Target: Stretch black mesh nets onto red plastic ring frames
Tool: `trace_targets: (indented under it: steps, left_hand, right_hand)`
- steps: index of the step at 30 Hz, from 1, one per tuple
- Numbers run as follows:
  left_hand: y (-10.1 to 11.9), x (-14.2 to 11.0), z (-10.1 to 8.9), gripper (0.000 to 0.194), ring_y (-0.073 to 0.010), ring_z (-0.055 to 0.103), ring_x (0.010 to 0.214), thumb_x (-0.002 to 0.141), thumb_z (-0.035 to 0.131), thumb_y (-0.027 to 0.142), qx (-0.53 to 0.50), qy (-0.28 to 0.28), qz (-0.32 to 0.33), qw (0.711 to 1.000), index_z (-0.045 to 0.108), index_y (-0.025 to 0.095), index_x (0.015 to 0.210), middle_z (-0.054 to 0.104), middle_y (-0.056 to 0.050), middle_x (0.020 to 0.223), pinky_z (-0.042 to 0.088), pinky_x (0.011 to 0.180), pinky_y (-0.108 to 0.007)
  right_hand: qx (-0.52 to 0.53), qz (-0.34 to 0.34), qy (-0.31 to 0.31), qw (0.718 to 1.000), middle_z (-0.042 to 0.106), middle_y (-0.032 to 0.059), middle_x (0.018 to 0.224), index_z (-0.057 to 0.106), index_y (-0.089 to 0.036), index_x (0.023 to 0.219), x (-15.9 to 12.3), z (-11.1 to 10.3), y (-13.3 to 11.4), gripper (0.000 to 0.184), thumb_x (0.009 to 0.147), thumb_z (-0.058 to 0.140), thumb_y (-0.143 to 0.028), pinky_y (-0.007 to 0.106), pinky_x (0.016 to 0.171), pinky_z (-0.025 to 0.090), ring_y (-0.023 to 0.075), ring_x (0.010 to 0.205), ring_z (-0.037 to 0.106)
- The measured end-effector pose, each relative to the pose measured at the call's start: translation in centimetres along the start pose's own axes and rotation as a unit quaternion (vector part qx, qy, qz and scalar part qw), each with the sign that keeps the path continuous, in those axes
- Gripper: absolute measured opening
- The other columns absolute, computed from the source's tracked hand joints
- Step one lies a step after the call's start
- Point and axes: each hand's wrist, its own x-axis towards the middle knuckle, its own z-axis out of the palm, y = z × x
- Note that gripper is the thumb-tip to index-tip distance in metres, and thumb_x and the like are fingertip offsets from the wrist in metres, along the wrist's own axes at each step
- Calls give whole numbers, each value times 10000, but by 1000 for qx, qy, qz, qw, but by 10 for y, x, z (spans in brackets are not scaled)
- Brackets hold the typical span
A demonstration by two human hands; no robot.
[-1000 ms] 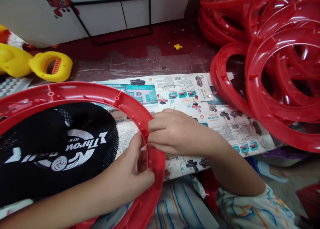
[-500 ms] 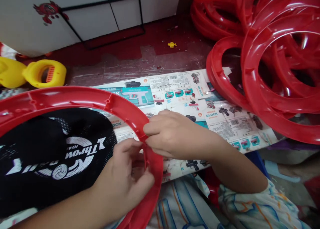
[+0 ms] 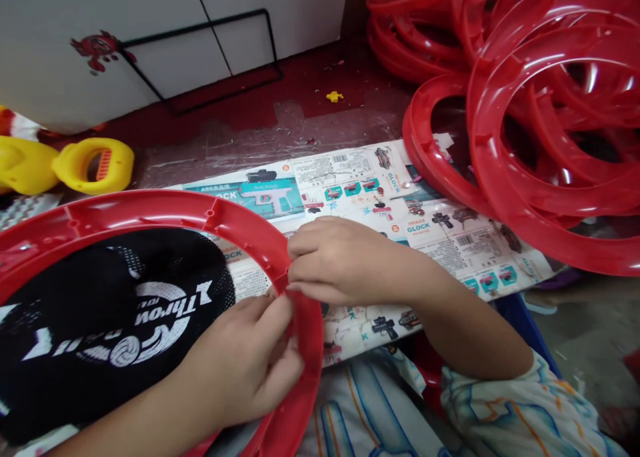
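A large red plastic ring (image 3: 195, 210) with small ribs on its upper face lies in front of me, running off the left edge. My left hand (image 3: 250, 357) is closed at the ring's right side, its fingers curled over the inner rim. Just beyond, my right hand (image 3: 345, 260) pinches the same stretch of ring with bent fingers. The two hands' fingertips almost meet, and whatever lies between them is hidden. Inside the ring, partly under my left forearm, shows a black round fabric panel (image 3: 165, 264) with white lettering and a ball drawing.
Red rings (image 3: 500, 144) are heaped at the right. Printed card sheets (image 3: 350, 177) cover the table's near side. Yellow handled parts (image 3: 107, 167) sit at left; a small yellow piece (image 3: 335, 96) lies further back. A black wire frame (image 3: 200, 27) leans against the pale wall.
My left index finger and thumb have drawn closer together at the ring's rim. My right hand stays at nearly the same spot on the ring. The view has shifted slightly.
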Motion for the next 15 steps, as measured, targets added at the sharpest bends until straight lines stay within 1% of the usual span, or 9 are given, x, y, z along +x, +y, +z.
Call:
trace_targets:
  steps: [3, 6, 8, 11, 13, 15]
  left_hand:
    - [0, -1, 0, 83, -189, 573, 468, 757, 384, 156, -2, -16, -4, 1000, 424, 209, 807, 572, -26, 575, 464, 443, -280]
    - [1, -1, 1, 86, -189, 550, 453, 750, 376, 149, 0, -22, 3, 1000, 414, 215, 790, 553, -16, 552, 454, 436, -285]
    - [1, -1, 1, 89, -191, 538, 443, 750, 372, 143, 0, -25, 6, 1000, 415, 212, 785, 540, -14, 541, 442, 427, -291]
    - [2, -1, 2, 77, -197, 526, 434, 745, 381, 143, -1, -30, 0, 1000, 407, 214, 763, 521, -12, 528, 429, 420, -304]
    - [2, -2, 4, 71, -201, 517, 428, 737, 387, 149, -2, -29, -1, 1000, 403, 216, 754, 508, -9, 519, 425, 417, -314]
    - [3, -2, 5, 66, -210, 512, 426, 732, 389, 158, -1, -24, 3, 1000, 396, 221, 751, 495, -4, 511, 422, 415, -325]
  right_hand:
    - [-19, -20, 40, 999, 602, 39, 805, 676, -129, 806, -1, 1, 2, 259, 937, 459, -181, 284, 749, 388, 144, 759, 498]
    - [-76, -30, 74, 994, 577, 29, 775, 642, -143, 777, -2, 3, 3, 278, 958, 435, -188, 289, 717, 378, 141, 737, 474]
    - [-132, -32, 112, 984, 568, 27, 768, 612, -151, 752, -2, 4, 4, 295, 968, 412, -171, 299, 711, 369, 143, 743, 469]
    - [-195, -38, 184, 963, 579, 28, 784, 598, -159, 754, -2, 5, 5, 294, 973, 402, -152, 310, 747, 376, 153, 795, 476]
    - [-199, -47, 213, 955, 590, 28, 810, 606, -158, 782, -2, 7, 5, 267, 973, 420, -156, 306, 772, 384, 154, 828, 474]
    - [-187, -58, 224, 955, 594, 30, 844, 613, -150, 816, 0, 9, 4, 244, 974, 428, -152, 297, 784, 387, 149, 844, 468]
